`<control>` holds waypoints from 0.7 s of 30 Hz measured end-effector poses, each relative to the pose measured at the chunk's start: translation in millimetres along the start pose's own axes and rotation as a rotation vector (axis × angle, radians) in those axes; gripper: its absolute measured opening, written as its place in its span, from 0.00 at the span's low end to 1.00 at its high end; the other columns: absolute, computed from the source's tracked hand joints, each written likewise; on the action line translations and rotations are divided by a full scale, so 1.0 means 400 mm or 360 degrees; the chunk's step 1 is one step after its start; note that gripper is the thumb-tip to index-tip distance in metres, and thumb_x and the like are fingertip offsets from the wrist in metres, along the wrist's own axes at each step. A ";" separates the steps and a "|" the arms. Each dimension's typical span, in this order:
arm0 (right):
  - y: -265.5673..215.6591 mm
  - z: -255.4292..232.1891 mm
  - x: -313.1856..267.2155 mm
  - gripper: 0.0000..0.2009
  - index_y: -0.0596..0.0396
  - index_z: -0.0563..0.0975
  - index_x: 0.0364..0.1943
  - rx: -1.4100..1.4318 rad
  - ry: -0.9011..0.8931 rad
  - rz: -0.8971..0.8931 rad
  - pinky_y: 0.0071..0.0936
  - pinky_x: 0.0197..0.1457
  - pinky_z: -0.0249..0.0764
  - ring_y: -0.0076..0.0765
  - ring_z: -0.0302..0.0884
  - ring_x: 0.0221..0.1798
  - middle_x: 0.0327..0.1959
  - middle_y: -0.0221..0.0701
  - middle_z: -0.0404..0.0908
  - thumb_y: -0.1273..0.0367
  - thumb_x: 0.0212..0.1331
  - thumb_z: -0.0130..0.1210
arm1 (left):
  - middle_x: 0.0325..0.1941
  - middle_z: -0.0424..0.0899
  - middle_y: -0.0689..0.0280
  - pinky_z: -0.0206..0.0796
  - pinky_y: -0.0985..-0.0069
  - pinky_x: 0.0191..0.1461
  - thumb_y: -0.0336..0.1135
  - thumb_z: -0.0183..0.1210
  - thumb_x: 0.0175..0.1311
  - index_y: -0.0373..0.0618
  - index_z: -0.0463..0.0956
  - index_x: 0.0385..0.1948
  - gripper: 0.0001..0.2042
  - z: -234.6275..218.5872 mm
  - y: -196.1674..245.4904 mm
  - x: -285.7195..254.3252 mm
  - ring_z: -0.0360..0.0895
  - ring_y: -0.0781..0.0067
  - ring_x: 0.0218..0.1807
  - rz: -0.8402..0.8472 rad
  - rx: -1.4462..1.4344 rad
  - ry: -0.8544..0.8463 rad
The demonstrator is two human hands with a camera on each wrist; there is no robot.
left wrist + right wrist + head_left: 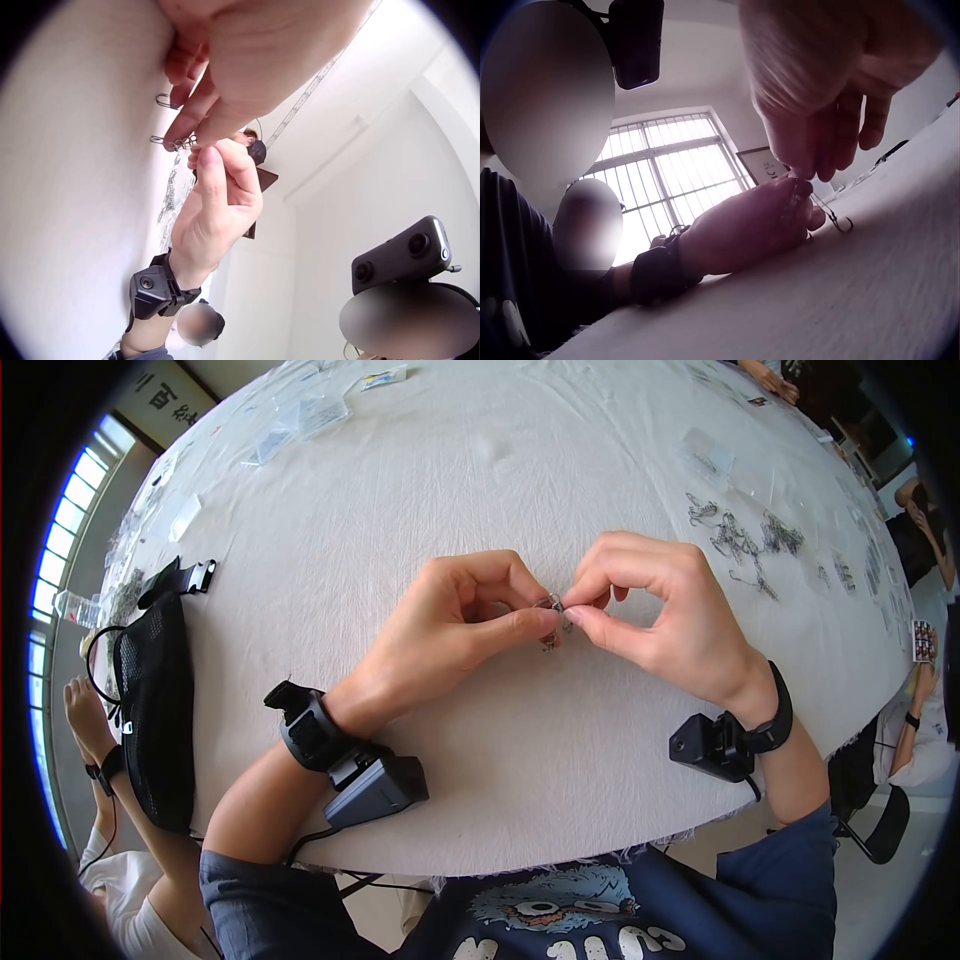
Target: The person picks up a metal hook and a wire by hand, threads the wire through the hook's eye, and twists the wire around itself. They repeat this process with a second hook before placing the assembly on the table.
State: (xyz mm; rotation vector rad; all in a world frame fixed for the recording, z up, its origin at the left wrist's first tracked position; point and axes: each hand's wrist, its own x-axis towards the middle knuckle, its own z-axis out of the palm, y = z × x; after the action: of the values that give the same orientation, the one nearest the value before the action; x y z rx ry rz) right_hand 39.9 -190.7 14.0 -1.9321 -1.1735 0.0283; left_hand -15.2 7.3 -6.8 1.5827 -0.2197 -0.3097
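Note:
Over the middle of the table, my left hand (pixel 455 615) pinches a small cluster of thin metal hooks (pixel 549 644) between thumb and forefinger. Fingertip to fingertip with it, my right hand (pixel 665 600) pinches the cluster's near edge with thumb and index finger. In the left wrist view a curved wire hook (pixel 163 100) sticks out past the left fingers, and small rings (pixel 184 142) run along the fingertips. A dark hook (pixel 844 225) with a bent end hangs below the hands in the right wrist view. The fingers hide the pinched parts.
A tangled pile of metal hooks (pixel 735 540) lies on the white tablecloth (pixel 420 490) to the right. Clear plastic packets (pixel 300 425) lie at the far left. A black mesh bag (pixel 155 710) stands at the left edge. Other people sit around the table.

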 end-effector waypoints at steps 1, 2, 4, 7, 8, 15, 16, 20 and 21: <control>-0.001 -0.003 0.000 0.02 0.60 0.76 0.24 0.0004 -0.0020 0.0035 0.22 0.31 0.67 0.26 0.72 0.26 0.24 0.31 0.77 0.76 0.47 0.57 | 0.32 0.80 0.65 0.68 0.80 0.47 0.26 0.56 0.61 0.37 0.73 0.31 0.03 0.000 0.000 0.000 0.78 0.78 0.39 0.0000 -0.0001 0.0000; -0.003 -0.007 0.000 0.01 0.59 0.77 0.25 0.0008 -0.0041 0.0071 0.21 0.33 0.66 0.24 0.71 0.27 0.24 0.29 0.77 0.76 0.47 0.57 | 0.32 0.80 0.65 0.68 0.80 0.47 0.26 0.56 0.61 0.37 0.73 0.31 0.03 0.000 0.000 0.000 0.77 0.78 0.39 0.0000 -0.0002 0.0000; -0.001 -0.008 0.001 0.02 0.59 0.77 0.26 0.0039 -0.0022 0.0131 0.20 0.33 0.65 0.23 0.71 0.27 0.24 0.28 0.77 0.75 0.48 0.58 | 0.32 0.80 0.65 0.68 0.81 0.46 0.26 0.56 0.61 0.37 0.73 0.31 0.03 0.001 0.001 0.000 0.78 0.79 0.39 -0.0014 0.0062 0.0002; 0.010 -0.003 0.003 0.05 0.59 0.77 0.26 0.0147 0.0011 0.0224 0.20 0.32 0.66 0.22 0.72 0.26 0.22 0.27 0.78 0.72 0.50 0.58 | 0.32 0.80 0.66 0.68 0.81 0.46 0.26 0.56 0.60 0.37 0.74 0.31 0.03 0.002 0.003 0.000 0.78 0.80 0.38 -0.0029 0.0126 -0.0009; 0.010 -0.003 0.003 0.05 0.59 0.77 0.26 0.0203 -0.0033 0.0269 0.20 0.32 0.66 0.20 0.71 0.26 0.22 0.26 0.77 0.71 0.51 0.58 | 0.32 0.80 0.66 0.68 0.81 0.45 0.26 0.56 0.60 0.37 0.74 0.31 0.03 0.001 0.004 0.000 0.78 0.80 0.38 -0.0033 0.0143 -0.0015; 0.007 0.001 0.000 0.05 0.59 0.77 0.26 0.0459 -0.0101 0.0422 0.18 0.32 0.65 0.17 0.69 0.26 0.22 0.24 0.76 0.71 0.52 0.57 | 0.32 0.80 0.66 0.67 0.83 0.44 0.28 0.57 0.60 0.38 0.74 0.32 0.04 0.002 0.013 -0.003 0.77 0.81 0.38 -0.0048 0.0231 -0.0066; 0.006 0.001 0.000 0.05 0.59 0.77 0.26 0.0460 -0.0103 0.0417 0.18 0.32 0.65 0.17 0.69 0.26 0.22 0.24 0.76 0.71 0.52 0.57 | 0.32 0.80 0.66 0.67 0.82 0.44 0.29 0.56 0.60 0.38 0.73 0.32 0.05 0.003 0.012 -0.004 0.77 0.81 0.38 -0.0030 0.0186 -0.0066; 0.000 0.000 -0.001 0.04 0.59 0.76 0.26 0.0438 -0.0115 0.0369 0.18 0.32 0.65 0.17 0.69 0.26 0.22 0.24 0.76 0.72 0.52 0.57 | 0.31 0.79 0.67 0.65 0.80 0.45 0.30 0.53 0.60 0.38 0.73 0.31 0.05 0.007 0.009 -0.005 0.75 0.80 0.38 0.0059 -0.0027 -0.0101; -0.002 0.000 -0.001 0.04 0.59 0.76 0.26 0.0425 -0.0119 0.0348 0.18 0.32 0.65 0.17 0.68 0.26 0.22 0.24 0.76 0.72 0.52 0.57 | 0.31 0.79 0.67 0.65 0.80 0.45 0.30 0.52 0.60 0.38 0.73 0.31 0.05 0.007 0.012 -0.005 0.75 0.80 0.38 0.0058 -0.0009 -0.0103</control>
State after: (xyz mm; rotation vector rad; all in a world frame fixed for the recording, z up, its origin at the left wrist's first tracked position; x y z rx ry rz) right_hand 39.0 -190.8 14.5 -1.8233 -0.9482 0.3589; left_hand -17.7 5.2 -2.1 1.5628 -0.2974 -0.3333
